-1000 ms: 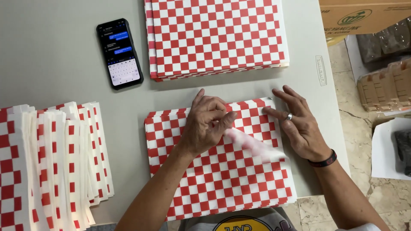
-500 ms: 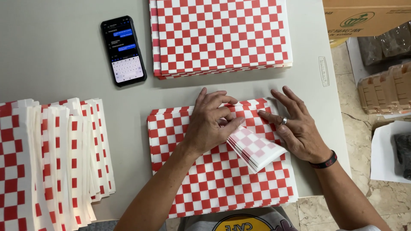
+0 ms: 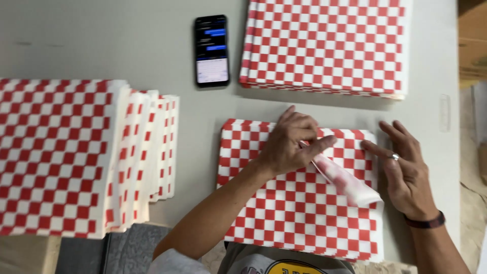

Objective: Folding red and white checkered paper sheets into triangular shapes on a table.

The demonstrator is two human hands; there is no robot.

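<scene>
My left hand (image 3: 291,144) pinches the lifted edge of a red-and-white checkered paper sheet (image 3: 345,180), which curls up blurred above a low stack of the same sheets (image 3: 284,213) in front of me. My right hand (image 3: 406,170), with a ring and a dark wristband, lies flat with fingers spread on the stack's right edge, its index fingertip near the lifted sheet.
A taller stack of flat checkered sheets (image 3: 324,45) lies at the far side. A smartphone (image 3: 211,49) with a lit screen rests beside it on the grey table (image 3: 101,40). Piles of folded checkered sheets (image 3: 71,152) fill the left. Cardboard shows at the right edge.
The view has shifted so everything sits further right in frame. The lifted sheet has folded narrower and moved under my left fingers; my right hand has slid a little right.
</scene>
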